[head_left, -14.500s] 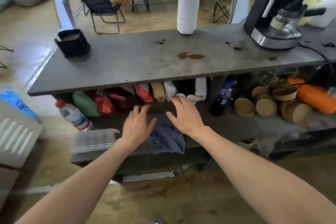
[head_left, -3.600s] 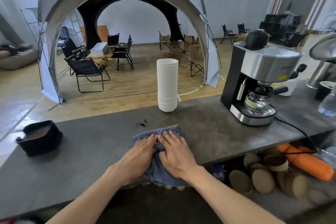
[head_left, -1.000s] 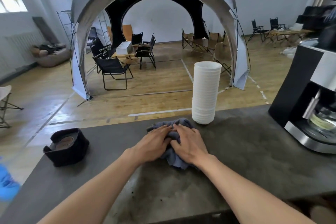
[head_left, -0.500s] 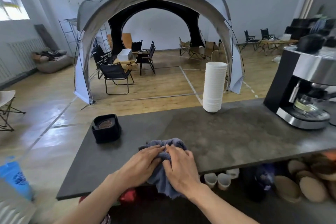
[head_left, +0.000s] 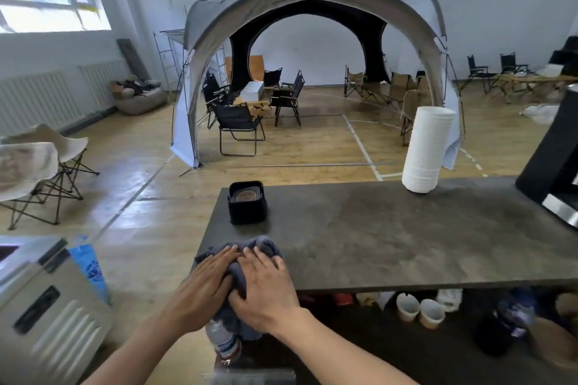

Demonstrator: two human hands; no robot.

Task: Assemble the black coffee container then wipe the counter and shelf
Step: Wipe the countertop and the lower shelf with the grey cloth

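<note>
Both hands are pressing flat, fingers straight, on a crumpled grey-blue cloth (head_left: 242, 255) at the near left corner of the dark grey stone-look desk (head_left: 406, 237); left hand (head_left: 203, 287) and right hand (head_left: 266, 287) are lying side by side, gripping nothing. Part of the cloth is hanging over the edge, above a clear plastic water bottle (head_left: 223, 341) on the shelf below. To wipe well: keep palms down, sweeping in overlapping passes, steering around the square black coffee container (head_left: 247, 203) just beyond, standing upright, then toward the tall white cup stack (head_left: 425, 150).
</note>
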